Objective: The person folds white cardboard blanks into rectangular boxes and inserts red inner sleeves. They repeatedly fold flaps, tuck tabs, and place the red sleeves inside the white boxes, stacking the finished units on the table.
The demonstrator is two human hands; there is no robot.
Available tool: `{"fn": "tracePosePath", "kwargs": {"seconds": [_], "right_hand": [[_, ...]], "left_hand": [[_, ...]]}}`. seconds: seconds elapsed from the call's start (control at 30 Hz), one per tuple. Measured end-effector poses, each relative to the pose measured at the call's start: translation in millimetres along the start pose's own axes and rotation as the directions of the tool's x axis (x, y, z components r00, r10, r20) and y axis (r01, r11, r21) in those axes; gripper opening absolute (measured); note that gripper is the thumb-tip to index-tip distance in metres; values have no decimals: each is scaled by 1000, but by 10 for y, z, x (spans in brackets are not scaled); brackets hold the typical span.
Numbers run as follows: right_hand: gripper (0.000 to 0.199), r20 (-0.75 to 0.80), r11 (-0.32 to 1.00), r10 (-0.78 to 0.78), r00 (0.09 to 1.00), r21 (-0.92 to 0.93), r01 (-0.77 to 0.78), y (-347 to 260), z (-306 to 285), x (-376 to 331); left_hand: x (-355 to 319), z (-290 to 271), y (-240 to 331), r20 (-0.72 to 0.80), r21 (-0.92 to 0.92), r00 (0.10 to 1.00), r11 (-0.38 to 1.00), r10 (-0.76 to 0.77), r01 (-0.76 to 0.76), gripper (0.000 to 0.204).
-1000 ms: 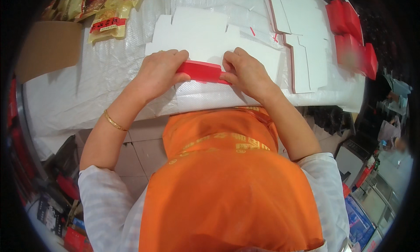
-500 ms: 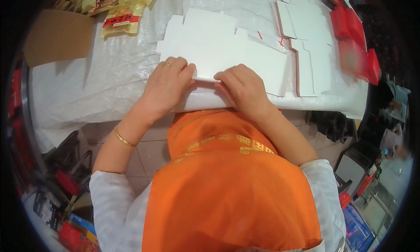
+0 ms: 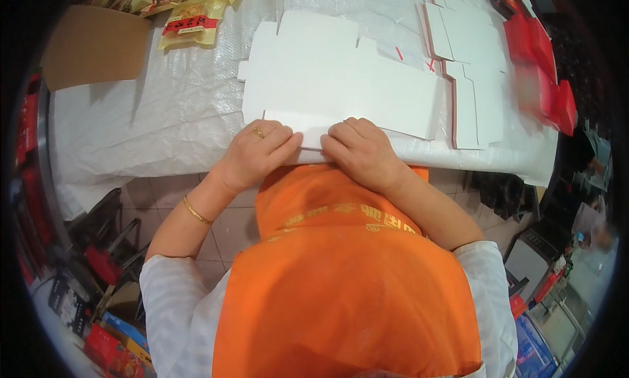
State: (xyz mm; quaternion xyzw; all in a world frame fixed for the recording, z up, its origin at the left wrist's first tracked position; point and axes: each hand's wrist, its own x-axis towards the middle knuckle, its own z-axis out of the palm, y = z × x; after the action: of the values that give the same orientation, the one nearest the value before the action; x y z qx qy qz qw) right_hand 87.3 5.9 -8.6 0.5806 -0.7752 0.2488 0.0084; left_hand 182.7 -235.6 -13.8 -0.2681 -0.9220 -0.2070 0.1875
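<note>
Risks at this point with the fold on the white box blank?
1. Both hands, left hand and right hand, press the near flap of the flat white cardboard box blank right at the edge of the table under the white woven cover; the crease may run crooked or the blank may slip off.
2. The blank overlaps the stack of white die-cut blanks; pulling it could drag them askew.
</note>
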Motion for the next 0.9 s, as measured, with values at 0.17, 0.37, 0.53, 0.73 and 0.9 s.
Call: {"fn": "tracePosePath", "kwargs": {"seconds": [0.17,0.37,0.53,0.73,0.9], "right_hand": [[14,-21,999,14,1000,39,-13,-7,3,12],[7,58,985,164,985,47,-167,-98,-86,146],[4,347,973,225,911,-37,-227,-66,-283,436],[8,700,953,284,655,-134,-270,174,-327,853],[3,767,926,318,557,-127,-355,272,-296,961]], "left_hand": [[-5,20,46,-52,-67,997,997,-50,46,21],[53,-52,44,138,-169,960,950,-242,263,21],[211,-102,-83,297,-291,895,862,-332,416,12],[351,-117,-142,431,-260,811,806,-396,532,9],[460,-113,-135,462,-205,748,763,-477,613,15]]}}
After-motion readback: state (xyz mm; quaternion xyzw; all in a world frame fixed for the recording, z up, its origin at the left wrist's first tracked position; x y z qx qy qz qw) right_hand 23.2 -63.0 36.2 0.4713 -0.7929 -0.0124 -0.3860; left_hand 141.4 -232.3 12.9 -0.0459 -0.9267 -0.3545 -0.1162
